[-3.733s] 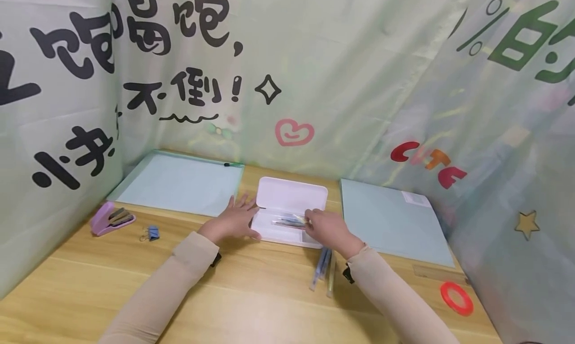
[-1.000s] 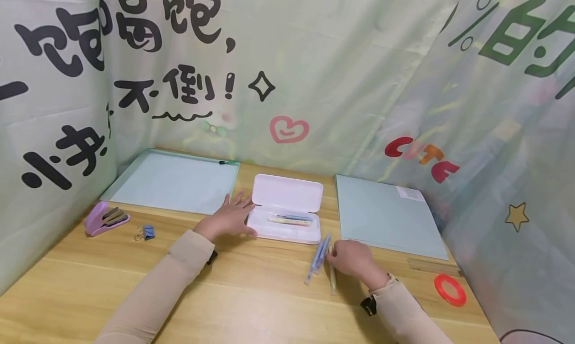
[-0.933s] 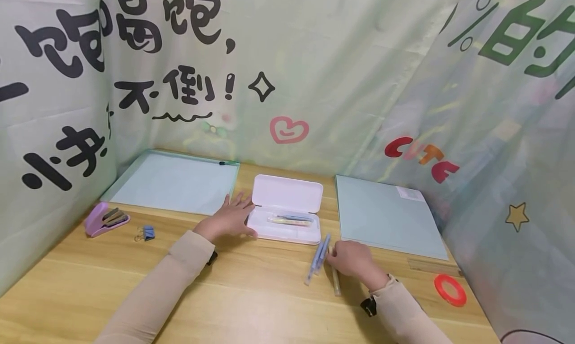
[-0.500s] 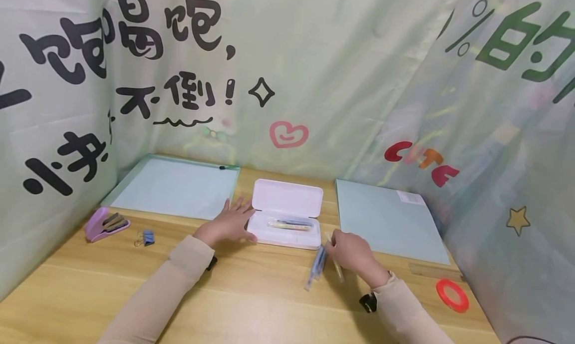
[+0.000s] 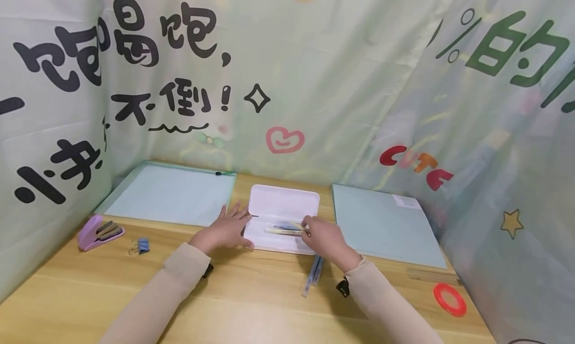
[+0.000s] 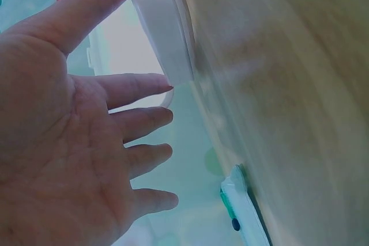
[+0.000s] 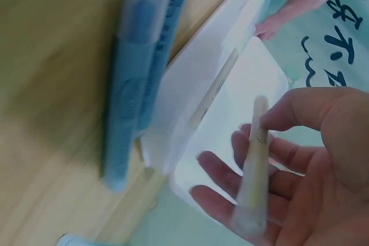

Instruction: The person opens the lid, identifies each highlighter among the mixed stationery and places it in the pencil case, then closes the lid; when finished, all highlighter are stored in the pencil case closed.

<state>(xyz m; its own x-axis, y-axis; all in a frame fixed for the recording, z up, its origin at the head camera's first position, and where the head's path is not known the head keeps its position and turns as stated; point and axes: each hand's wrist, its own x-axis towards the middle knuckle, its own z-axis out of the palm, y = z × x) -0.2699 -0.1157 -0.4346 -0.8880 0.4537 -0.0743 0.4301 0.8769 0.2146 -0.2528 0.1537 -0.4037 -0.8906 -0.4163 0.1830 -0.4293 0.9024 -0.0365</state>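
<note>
A white pencil case (image 5: 284,202) lies with its lid raised in the middle of the table. Inside its tray are a few slim pens (image 5: 275,229). The left hand (image 5: 223,230) rests against the case's left end, its fingers spread; the left wrist view shows thumb and index fingertip right at the case's edge. Over the tray's right part, the right hand (image 5: 324,238) pinches a yellow highlighter pen (image 7: 256,165) between thumb and fingers. Two blue highlighter pens (image 5: 310,279) lie on the table in front of the case's right end.
Pale blue folders (image 5: 170,194) (image 5: 386,224) flank the case. At left are an open purple box (image 5: 96,234) with small dark pieces and a blue binder clip (image 5: 143,245). At right, a red ring (image 5: 449,299) lies near a ruler (image 5: 431,275). Printed curtains (image 5: 337,84) enclose the table.
The right hand has picked up the yellow highlighter pen from beside the blue ones and carried it left and away to above the case. The left hand has stayed at the case's end.
</note>
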